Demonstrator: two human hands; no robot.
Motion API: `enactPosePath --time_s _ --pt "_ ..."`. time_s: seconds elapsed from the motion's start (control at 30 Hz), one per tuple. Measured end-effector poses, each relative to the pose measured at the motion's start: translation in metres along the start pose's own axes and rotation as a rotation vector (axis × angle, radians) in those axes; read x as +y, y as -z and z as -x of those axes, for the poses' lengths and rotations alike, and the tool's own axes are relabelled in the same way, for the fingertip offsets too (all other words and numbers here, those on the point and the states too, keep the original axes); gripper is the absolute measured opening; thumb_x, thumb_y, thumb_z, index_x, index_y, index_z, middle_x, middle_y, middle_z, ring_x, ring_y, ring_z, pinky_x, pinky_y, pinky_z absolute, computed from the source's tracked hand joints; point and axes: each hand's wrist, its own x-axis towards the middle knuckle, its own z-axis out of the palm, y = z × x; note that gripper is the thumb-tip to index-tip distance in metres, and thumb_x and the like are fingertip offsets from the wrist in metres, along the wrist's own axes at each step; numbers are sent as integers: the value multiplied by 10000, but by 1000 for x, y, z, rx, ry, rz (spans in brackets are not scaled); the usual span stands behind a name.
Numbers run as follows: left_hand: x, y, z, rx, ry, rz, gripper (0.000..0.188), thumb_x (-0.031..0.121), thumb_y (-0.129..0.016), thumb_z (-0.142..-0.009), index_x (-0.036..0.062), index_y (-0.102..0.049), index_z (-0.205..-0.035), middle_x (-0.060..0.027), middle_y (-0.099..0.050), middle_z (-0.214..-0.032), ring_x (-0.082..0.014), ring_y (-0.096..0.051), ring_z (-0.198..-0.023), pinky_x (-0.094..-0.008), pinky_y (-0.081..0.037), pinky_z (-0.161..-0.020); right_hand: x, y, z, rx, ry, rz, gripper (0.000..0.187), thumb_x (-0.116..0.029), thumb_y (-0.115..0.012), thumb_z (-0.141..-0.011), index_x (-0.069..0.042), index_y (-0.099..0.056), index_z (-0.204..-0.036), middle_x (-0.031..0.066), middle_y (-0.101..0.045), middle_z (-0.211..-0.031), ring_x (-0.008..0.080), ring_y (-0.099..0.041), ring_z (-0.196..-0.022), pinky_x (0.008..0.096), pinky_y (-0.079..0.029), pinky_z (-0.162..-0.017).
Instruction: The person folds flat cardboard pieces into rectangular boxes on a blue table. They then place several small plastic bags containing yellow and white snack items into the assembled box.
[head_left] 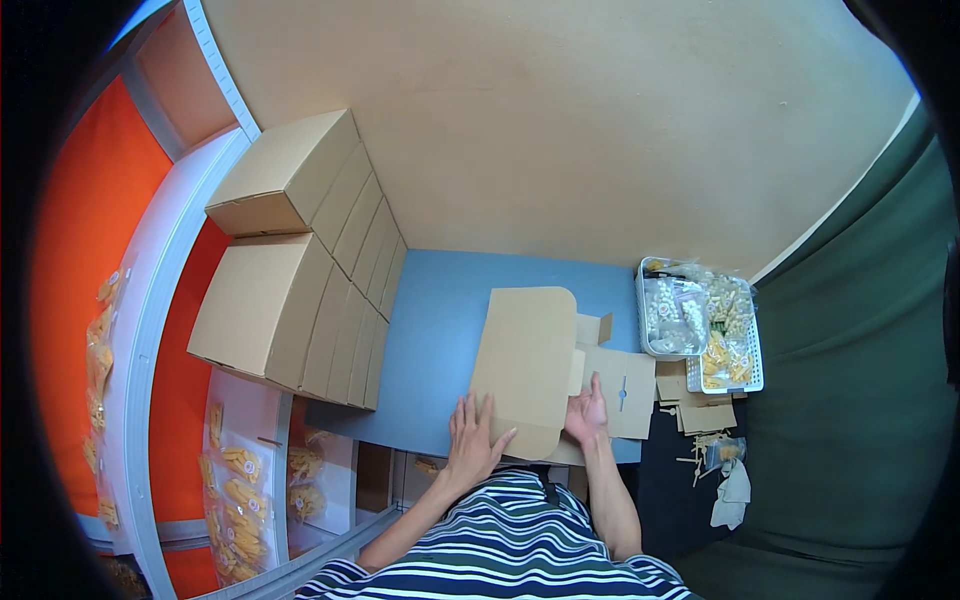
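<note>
A partly folded brown cardboard box (523, 355) lies on the blue table in front of me, its big panel with rounded corners raised over the rest. My left hand (474, 440) rests on the near left part of that panel, fingers spread and nothing in its grasp. At the right edge of the panel is my right hand (588, 412), palm turned up and fingers stretched out, touching or close beside the cardboard; part of it is hidden by the panel. To its right extends a flat cardboard panel (620, 390) with a small slot in it.
Closed cardboard boxes (270, 300) are stacked at the left of the blue table (430, 300). White baskets (748, 384) with bagged goods stand at the right. Near them are cardboard pieces (705, 416) and a white cloth (733, 495). Shelves (190, 220) line the left side.
</note>
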Motion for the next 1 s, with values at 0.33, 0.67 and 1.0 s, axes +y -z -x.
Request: enactPosePath --time_s 0.33,0.67,1.0 --pt "-21 43 -8 -16 -133 290 934 235 -754 -976 17 -213 -1706 -381 -205 -1710 -519 -234 -1597 -535 -270 -1296 78 -30 -59 -217 245 1878 623 -415 -686 -985 -37 -608 -1474 226 -590 -1519 408 -439 -1506 649 -267 -1255" --pt "-37 5 10 48 -208 173 890 -133 -478 -849 68 -307 -1698 -352 -278 -1699 -498 -274 -1589 -519 -216 -1327 43 -21 -129 -334 594 2101 455 -249 -712 -943 -18 -707 -1335 184 -702 -1338 426 -592 -1303 611 -413 -1128" --pt "-46 -8 20 -71 -201 -209 861 386 -665 -978 209 -280 -1727 -326 -198 -1733 -486 -175 -1626 -621 -98 -1324 -43 -16 -205 26 537 1530 386 -192 -684 -983 5 -705 -1315 147 -760 -1222 348 -728 -1101 473 -575 -973"
